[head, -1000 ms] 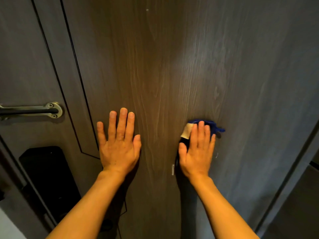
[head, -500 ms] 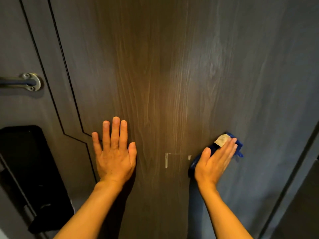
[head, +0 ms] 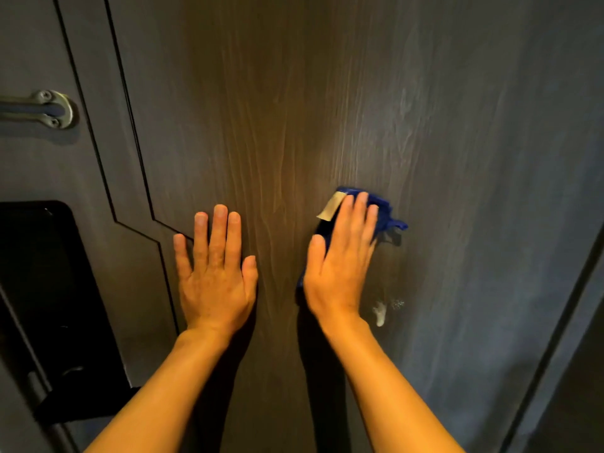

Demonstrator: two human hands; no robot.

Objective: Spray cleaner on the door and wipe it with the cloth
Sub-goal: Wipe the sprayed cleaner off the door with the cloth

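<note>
A dark wood-grain door [head: 327, 109] fills the view. My right hand [head: 340, 259] presses a blue cloth [head: 387, 217] with a pale label flat against the door, fingers stretched over it; most of the cloth is hidden under the palm. My left hand [head: 215, 273] lies flat on the door to the left, fingers apart, holding nothing. A white foam drip [head: 380, 313] with fine droplets sits just right of my right wrist. Faint wet streaks show above the cloth. No spray bottle is in view.
A metal handle [head: 45, 109] is mounted at the far left on the door. Below it sits a black lock panel [head: 49, 289]. A dark frame edge [head: 555, 322] runs down the right side.
My right hand has slid the cloth up and to the left, uncovering a foam drip by the wrist. The left hand stays flat on the door. The view has shifted slightly.
</note>
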